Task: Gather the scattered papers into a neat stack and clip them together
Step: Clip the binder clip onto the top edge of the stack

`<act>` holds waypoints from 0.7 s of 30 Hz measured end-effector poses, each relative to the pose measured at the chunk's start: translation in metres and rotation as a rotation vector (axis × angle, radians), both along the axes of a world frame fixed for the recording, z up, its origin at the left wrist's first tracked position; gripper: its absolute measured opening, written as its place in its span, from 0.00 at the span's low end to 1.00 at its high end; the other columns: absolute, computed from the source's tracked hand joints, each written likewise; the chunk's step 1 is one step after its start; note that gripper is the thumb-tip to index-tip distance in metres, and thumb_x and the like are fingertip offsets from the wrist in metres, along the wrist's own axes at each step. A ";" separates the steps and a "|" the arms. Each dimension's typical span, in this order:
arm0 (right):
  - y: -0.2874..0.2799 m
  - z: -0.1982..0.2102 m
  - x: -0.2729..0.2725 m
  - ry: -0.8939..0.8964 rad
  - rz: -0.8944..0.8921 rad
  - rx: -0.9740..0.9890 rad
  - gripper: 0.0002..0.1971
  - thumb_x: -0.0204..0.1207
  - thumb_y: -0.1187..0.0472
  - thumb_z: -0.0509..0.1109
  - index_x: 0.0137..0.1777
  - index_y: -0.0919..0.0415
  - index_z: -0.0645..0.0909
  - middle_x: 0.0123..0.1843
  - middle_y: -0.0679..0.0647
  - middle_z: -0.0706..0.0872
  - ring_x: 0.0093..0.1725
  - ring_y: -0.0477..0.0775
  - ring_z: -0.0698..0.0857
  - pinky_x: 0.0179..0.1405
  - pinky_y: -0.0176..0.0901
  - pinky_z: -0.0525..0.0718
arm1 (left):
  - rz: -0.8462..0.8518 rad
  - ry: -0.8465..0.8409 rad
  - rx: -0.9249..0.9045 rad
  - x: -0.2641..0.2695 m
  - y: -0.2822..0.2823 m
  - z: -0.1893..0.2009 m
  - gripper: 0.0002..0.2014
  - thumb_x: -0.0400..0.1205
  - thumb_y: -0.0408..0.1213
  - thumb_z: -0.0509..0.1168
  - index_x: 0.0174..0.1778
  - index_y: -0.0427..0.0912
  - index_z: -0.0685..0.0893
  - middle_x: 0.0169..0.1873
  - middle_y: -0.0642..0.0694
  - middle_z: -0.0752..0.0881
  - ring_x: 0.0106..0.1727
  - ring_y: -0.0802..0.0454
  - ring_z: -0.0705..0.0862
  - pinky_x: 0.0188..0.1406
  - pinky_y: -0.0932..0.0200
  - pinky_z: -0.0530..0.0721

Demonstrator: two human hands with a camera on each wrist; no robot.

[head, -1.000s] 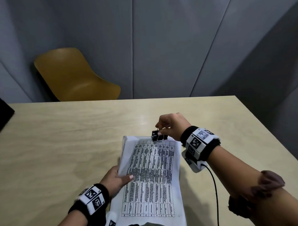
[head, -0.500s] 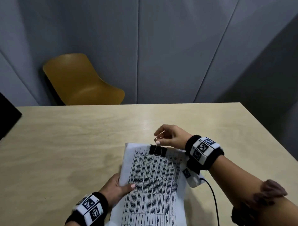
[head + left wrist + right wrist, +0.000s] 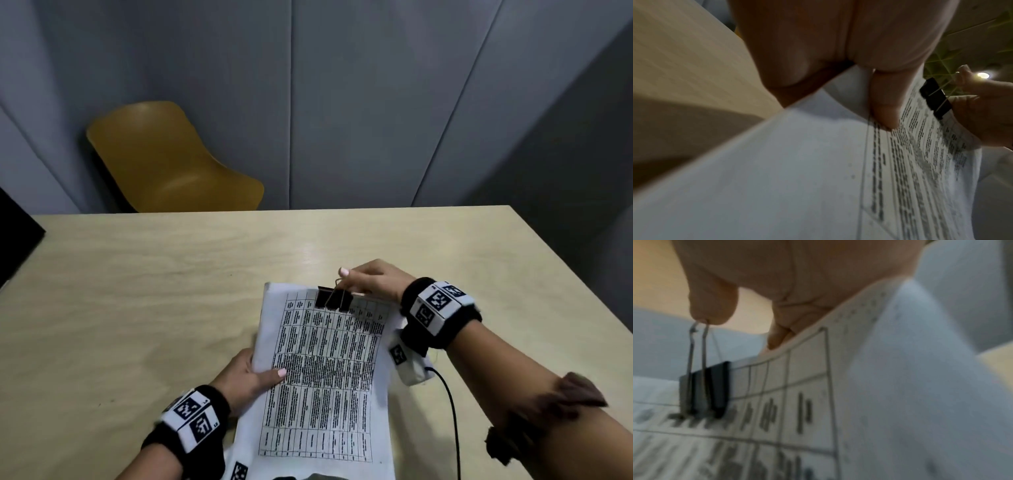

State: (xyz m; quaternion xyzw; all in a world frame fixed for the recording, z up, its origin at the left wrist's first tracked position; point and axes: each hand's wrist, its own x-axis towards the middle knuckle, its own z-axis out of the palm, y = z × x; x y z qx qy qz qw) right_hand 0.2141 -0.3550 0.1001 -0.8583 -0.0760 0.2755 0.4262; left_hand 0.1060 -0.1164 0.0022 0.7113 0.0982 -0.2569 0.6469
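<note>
— Since the clip [image 3: 334,299] already bites the far edge of the papers [image 3: 325,370], how much is left?

— Little, I'd judge. The sheets lie as one stack, lifted off the tabletop [image 3: 137,291] and bowed a bit. The right hand [image 3: 371,281] pinches the clip's wire handles between thumb and fingers [image 3: 713,305]; what remains looks like letting go or folding the handles down, then laying the stack flat.

— And the other hand?

— The left hand [image 3: 245,375] grips the stack's left edge, thumb on the printed face, fingers curled under.

— Are the edges square?

— From the head view the top and left edges look even; the near end runs out of frame, so I cannot tell there.

— Room to set it down?

— Open tabletop lies left and beyond. A cable [image 3: 452,418] hangs by the right wrist, and the tabletop's right edge is near.
</note>
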 end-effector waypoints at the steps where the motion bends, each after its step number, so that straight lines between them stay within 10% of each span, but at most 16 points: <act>1: 0.001 0.001 -0.002 -0.009 0.056 -0.037 0.22 0.62 0.32 0.70 0.44 0.49 0.85 0.45 0.46 0.87 0.48 0.50 0.84 0.62 0.55 0.79 | 0.003 -0.002 0.005 0.000 0.000 0.000 0.30 0.61 0.51 0.78 0.57 0.43 0.82 0.51 0.41 0.89 0.57 0.44 0.86 0.68 0.39 0.76; 5: 0.017 -0.008 -0.011 -0.075 0.171 -0.187 0.25 0.55 0.49 0.84 0.47 0.52 0.75 0.46 0.49 0.85 0.47 0.52 0.84 0.51 0.47 0.83 | 0.007 -0.020 -0.016 0.000 -0.001 -0.003 0.38 0.53 0.59 0.79 0.57 0.44 0.84 0.51 0.45 0.91 0.58 0.46 0.86 0.68 0.41 0.76; 9: 0.031 -0.025 -0.019 -0.371 0.173 -0.499 0.27 0.60 0.46 0.80 0.55 0.52 0.74 0.55 0.52 0.87 0.55 0.56 0.84 0.62 0.49 0.78 | -0.019 0.002 -0.006 0.001 -0.003 -0.003 0.21 0.70 0.44 0.74 0.58 0.45 0.83 0.53 0.45 0.90 0.59 0.48 0.86 0.69 0.40 0.75; 14: 0.026 -0.043 -0.025 -0.573 -0.018 -0.592 0.39 0.61 0.34 0.71 0.71 0.45 0.64 0.68 0.52 0.78 0.70 0.55 0.73 0.79 0.65 0.43 | 0.014 0.009 0.024 0.001 0.004 -0.009 0.38 0.57 0.56 0.78 0.62 0.43 0.80 0.54 0.44 0.89 0.59 0.47 0.85 0.67 0.42 0.77; 17: 0.016 -0.063 -0.036 -0.644 -0.443 -0.432 0.37 0.68 0.42 0.70 0.75 0.51 0.63 0.71 0.60 0.71 0.72 0.59 0.69 0.79 0.62 0.55 | 0.055 0.026 0.067 0.005 0.011 -0.013 0.25 0.71 0.41 0.73 0.63 0.39 0.78 0.53 0.41 0.87 0.59 0.45 0.83 0.69 0.39 0.75; 21: 0.019 -0.101 -0.056 -0.196 -0.527 -0.186 0.35 0.74 0.57 0.69 0.78 0.57 0.57 0.73 0.64 0.68 0.71 0.63 0.72 0.74 0.54 0.70 | 0.120 0.057 0.083 0.015 0.014 -0.019 0.18 0.74 0.36 0.70 0.60 0.41 0.79 0.54 0.40 0.86 0.57 0.45 0.83 0.63 0.46 0.78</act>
